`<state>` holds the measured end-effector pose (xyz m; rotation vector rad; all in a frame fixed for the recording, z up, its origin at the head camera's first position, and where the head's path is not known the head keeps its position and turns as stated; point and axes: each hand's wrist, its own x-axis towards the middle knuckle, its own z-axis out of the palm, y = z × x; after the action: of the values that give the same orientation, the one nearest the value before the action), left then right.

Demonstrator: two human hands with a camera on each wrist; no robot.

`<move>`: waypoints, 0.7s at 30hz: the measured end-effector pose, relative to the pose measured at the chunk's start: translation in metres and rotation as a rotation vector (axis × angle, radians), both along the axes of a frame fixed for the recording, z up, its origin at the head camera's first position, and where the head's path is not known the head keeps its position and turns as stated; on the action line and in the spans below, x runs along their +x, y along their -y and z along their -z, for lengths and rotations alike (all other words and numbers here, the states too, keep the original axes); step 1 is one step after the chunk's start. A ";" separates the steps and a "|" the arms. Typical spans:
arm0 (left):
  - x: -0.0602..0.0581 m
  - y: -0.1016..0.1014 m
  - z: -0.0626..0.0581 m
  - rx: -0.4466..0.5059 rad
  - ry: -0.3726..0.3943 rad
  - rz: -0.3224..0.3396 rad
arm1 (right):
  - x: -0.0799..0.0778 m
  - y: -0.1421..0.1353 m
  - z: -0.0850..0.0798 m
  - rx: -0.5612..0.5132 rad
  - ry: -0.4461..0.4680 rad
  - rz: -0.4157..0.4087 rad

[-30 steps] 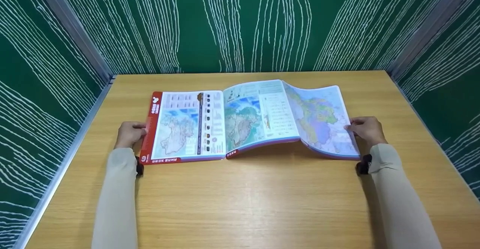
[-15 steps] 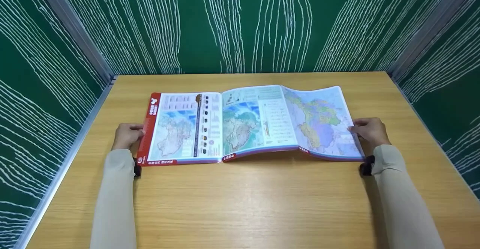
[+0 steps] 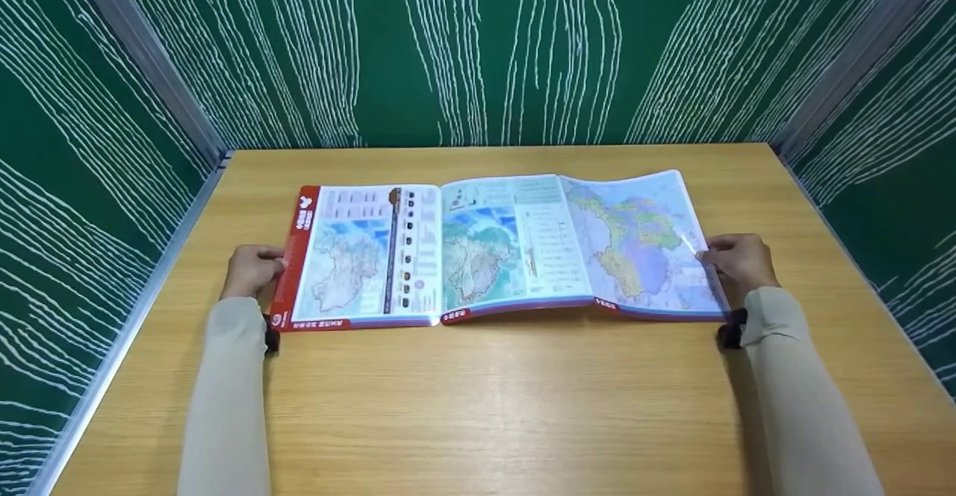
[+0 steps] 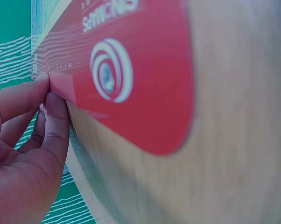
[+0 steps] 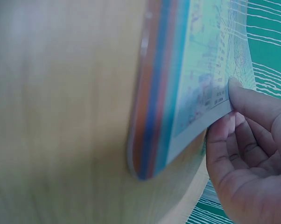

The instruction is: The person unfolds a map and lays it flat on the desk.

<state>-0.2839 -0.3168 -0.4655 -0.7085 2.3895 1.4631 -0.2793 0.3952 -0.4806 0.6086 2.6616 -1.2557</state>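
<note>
A folding map [image 3: 478, 257] lies spread across the table in three panels, its two creases visible and its middle panel slightly raised toward the right crease. My left hand [image 3: 254, 270] pinches the red left edge between thumb and fingers; the left wrist view shows that red border [image 4: 145, 107] with a white spiral logo. At the opposite end, my right hand [image 3: 741, 261] pinches the right edge of the last panel. In the right wrist view the thumb presses on top of the map corner [image 5: 178, 116], striped along its border, and the fingers sit underneath.
The wooden table [image 3: 485, 406] extends in front of the map and on both sides. Green walls with white wavy lines [image 3: 485, 55] enclose the back and sides. Metal posts [image 3: 149, 55] stand at the back corners.
Both hands have moved slightly apart, the left one leftward and the right one rightward. The map has stretched out, and its raised middle has sunk lower and flatter.
</note>
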 end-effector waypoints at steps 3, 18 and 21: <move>-0.001 0.000 0.000 0.006 0.006 -0.006 | 0.000 -0.001 0.001 -0.020 0.014 0.011; -0.004 0.002 0.001 -0.020 0.003 0.012 | 0.001 -0.007 0.004 0.023 -0.036 -0.021; -0.005 0.002 0.001 -0.020 0.011 0.002 | 0.000 -0.006 0.004 0.015 -0.022 -0.014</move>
<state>-0.2888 -0.3185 -0.4667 -0.7168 2.3990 1.4326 -0.2791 0.4014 -0.4845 0.5808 2.6904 -1.2475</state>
